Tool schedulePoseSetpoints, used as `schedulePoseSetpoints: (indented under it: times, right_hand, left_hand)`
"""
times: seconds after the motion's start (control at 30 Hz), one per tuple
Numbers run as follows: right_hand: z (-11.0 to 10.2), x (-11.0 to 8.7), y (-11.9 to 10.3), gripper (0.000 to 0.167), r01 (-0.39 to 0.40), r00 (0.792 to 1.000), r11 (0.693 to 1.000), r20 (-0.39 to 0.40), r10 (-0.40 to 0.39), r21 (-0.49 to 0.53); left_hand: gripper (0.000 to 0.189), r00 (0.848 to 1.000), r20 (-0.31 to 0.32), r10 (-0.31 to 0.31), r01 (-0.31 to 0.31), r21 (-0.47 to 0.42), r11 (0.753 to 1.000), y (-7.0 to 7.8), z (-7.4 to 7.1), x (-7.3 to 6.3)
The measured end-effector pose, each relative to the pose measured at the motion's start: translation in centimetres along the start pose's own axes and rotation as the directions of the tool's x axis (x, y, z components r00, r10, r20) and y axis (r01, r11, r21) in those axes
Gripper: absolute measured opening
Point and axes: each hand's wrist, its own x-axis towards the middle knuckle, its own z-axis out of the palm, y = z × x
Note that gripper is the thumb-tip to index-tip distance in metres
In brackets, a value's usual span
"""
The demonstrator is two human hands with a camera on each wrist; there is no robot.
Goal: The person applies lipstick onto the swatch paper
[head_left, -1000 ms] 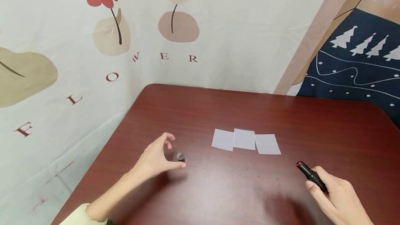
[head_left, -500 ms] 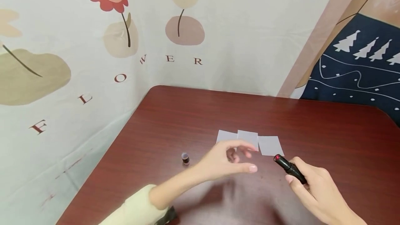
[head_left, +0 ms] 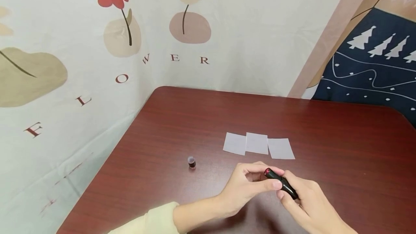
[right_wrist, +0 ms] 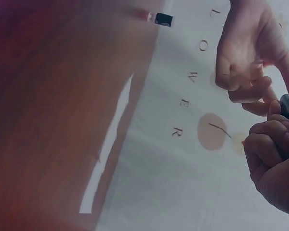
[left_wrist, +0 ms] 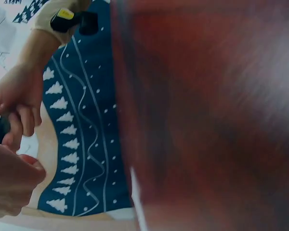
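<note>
A black lipstick (head_left: 288, 187) with a red tip is held over the front of the table, tilted up toward the left. My right hand (head_left: 308, 198) grips its lower end. The thumb and index finger of my left hand (head_left: 240, 190) pinch it nearer the red end. Both hands meet around the lipstick (right_wrist: 288, 105) in the right wrist view, where the fingers hide much of it. Left of the hands, a small lipstick cap (head_left: 191, 163), clear with a dark band, stands upright on the table.
Three white paper squares (head_left: 256, 143) lie side by side, edges meeting, beyond the hands on the dark red table (head_left: 195, 118). A printed cloth (head_left: 253, 39) with flowers and letters hangs behind the table's far and left edges.
My left hand has left the cap's side and come right to pinch the lipstick. My right hand has brought the lipstick left and slightly nearer me. The cap stays standing.
</note>
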Motion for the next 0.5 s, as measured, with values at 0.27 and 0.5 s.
schedulePoseSetpoints:
  times: [0.27,0.5]
  right_hand:
    - [0.8,-0.5,0.0,0.023,-0.078,0.990,0.996,-0.125,0.072,-0.046]
    - [1.2,-0.5,-0.4,0.042,-0.081,0.972,0.988,-0.229,0.048,-0.133]
  left_hand:
    - [0.026,0.927,-0.234,-0.294,0.215,-0.312,0.926,-0.5,1.2,-1.0]
    - [0.027,0.890,-0.342,-0.301,0.198,-0.305,0.931,-0.5,1.5,-1.2]
